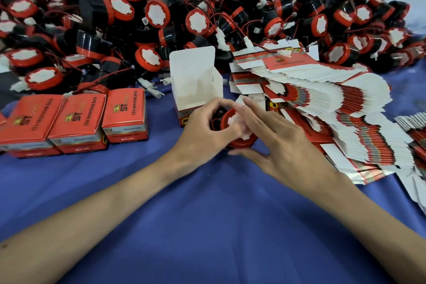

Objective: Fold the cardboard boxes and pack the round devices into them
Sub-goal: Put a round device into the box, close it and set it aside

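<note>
The round device (232,122), red-rimmed with a black body, sits low over the counter (207,214) at the middle of the view, between both hands. The left hand (202,129) grips it from the left, its fingers curled around the rim. The right hand (279,143) comes in from the right with its fingers laid nearly straight across the device's white face and the thumb against its near edge; these fingers are blurred, so how firmly they press is unclear.

Just behind the hands stands the open box (196,85), upright, its white lid flap raised and its mouth facing up. The left hand's knuckles cover the box's lower front.

To the left, three closed boxes (76,122) stand in a row, side by side and touching, red tops up. To the right, a fanned stack of flat cartons (322,110) spills across the blue cloth covering the counter, its near end lying just beside the right hand and reaching close to the open box. Across the back, a heap of devices (161,18) with red wires and white plugs crowds up behind the open box and the closed ones.
</note>
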Action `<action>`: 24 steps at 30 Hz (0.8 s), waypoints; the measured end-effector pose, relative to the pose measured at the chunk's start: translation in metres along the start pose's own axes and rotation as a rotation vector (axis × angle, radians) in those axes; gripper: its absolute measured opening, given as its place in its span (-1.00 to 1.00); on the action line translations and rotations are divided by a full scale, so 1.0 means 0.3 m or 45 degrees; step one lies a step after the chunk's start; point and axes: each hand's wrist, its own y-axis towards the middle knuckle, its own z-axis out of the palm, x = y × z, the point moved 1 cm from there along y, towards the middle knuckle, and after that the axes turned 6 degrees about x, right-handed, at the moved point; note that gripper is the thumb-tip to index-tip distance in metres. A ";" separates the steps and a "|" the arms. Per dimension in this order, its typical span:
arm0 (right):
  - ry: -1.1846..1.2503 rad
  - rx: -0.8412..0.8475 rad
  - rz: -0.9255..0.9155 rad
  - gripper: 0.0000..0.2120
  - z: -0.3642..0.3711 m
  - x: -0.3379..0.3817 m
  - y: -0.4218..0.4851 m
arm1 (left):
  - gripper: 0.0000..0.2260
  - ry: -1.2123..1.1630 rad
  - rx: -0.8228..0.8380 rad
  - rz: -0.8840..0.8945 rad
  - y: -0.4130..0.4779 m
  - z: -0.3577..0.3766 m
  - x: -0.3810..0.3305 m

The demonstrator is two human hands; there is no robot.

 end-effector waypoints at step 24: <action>0.072 0.337 -0.266 -0.37 -0.021 -0.076 0.386 | -0.76 0.267 -0.548 -0.085 0.075 -0.166 0.059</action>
